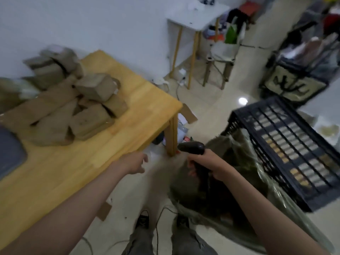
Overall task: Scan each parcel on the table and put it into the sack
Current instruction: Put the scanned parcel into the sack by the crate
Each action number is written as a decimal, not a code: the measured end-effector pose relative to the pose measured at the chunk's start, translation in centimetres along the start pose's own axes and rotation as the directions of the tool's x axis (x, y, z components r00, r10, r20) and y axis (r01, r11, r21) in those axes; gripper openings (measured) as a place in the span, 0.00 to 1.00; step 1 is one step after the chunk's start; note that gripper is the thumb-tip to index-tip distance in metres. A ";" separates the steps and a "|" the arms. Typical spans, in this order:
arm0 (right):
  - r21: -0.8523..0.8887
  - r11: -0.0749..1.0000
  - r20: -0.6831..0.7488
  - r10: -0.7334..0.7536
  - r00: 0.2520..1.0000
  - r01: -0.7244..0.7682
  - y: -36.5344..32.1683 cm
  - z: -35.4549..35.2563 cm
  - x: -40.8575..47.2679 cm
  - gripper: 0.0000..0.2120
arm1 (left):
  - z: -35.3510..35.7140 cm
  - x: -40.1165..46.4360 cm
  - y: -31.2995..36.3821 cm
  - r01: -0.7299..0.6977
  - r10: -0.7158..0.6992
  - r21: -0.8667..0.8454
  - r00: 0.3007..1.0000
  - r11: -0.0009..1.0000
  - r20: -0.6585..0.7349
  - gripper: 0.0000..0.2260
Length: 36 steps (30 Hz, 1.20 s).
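Several brown parcels (81, 109) heaped on the far left part of the wooden table (128, 100), tilted against one another, long axes running every which way; blurred, so no labels readable. Dark grey flat thing (9, 153) at the table's left edge, just beside the heap. Left hand (135, 162) stretched out past the table's near corner, fingers loose and spread, holding nothing, touching nothing. Black handheld scanner (192, 148) gripped in the right hand (206, 164), fingers curled round its handle, head pointing left toward the table leg, long axis roughly level. Greenish sack (239, 177) beneath and behind that hand, on the floor, mouth gaping upward, leaning against a black plastic crate (287, 144) on the right. White side table (195, 17) farther back.
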State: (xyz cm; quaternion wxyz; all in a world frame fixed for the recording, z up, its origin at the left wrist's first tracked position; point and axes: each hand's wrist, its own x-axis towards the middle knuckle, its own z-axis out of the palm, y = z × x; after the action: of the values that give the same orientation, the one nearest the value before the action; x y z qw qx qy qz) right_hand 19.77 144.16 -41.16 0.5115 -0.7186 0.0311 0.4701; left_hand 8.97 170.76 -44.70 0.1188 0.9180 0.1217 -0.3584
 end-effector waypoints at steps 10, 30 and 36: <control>-0.125 0.975 0.330 -0.132 0.935 0.182 -15.1 13.4 2.4 0.09 | -4.7 -11.4 -11.0 0.300 -0.373 -0.335 0.910 0.893 -0.180 0.20; -0.370 0.908 0.140 -0.153 0.978 0.195 -21.2 30.5 19.2 0.07 | -6.3 -3.2 -29.6 0.250 -0.534 -0.842 0.844 0.477 -0.051 0.27; -0.371 0.923 0.078 -0.082 0.994 0.105 -20.5 32.9 23.9 0.12 | -6.1 1.5 -32.1 0.173 -0.474 -0.951 0.880 0.256 0.032 0.39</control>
State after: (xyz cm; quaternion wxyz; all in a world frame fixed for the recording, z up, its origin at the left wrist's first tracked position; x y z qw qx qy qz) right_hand 22.61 189.45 -44.73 0.3876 -0.7889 -0.1093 0.4642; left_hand 3.99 203.08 -45.60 0.5295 0.6710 0.5063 -0.1143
